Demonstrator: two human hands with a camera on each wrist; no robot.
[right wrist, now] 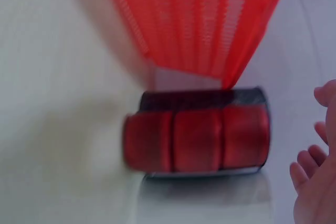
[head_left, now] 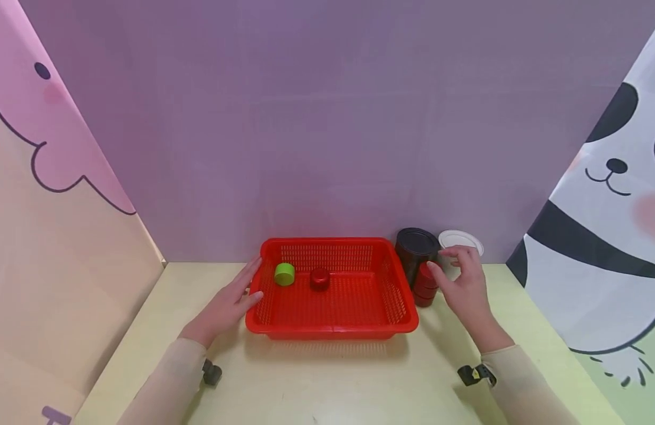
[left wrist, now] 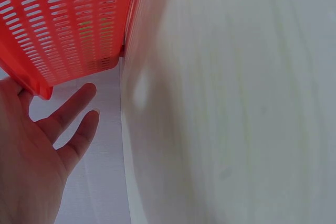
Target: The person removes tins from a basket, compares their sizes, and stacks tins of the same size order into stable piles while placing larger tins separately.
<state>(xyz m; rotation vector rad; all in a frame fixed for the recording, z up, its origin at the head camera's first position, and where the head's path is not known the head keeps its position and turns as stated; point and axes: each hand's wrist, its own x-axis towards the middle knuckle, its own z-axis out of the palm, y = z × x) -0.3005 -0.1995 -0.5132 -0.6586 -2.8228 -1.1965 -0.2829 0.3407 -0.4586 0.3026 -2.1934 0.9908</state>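
My left hand (head_left: 228, 304) rests against the left side of a red slotted plastic basket (head_left: 332, 329), fingers extended at its rim. In the left wrist view two fingers (left wrist: 79, 139) stand clear of the basket. My right hand (head_left: 466, 289) hovers beside a stack of dark red round containers (head_left: 425, 286), thumb and fingers spread with nothing between them. Inside the basket sit a green round cap (head_left: 284, 274) and a small dark red round container (head_left: 319, 280). The stack shows three stacked sections (right wrist: 197, 140) in the right wrist view, blurred.
Behind the red stack stands a black lidded canister (head_left: 416, 243), close to the basket's right side. A white canister with a pale lid (head_left: 460, 239) is next to it, partly hidden by my right hand. A purple wall (head_left: 327, 130) rises behind the pale table (head_left: 327, 389).
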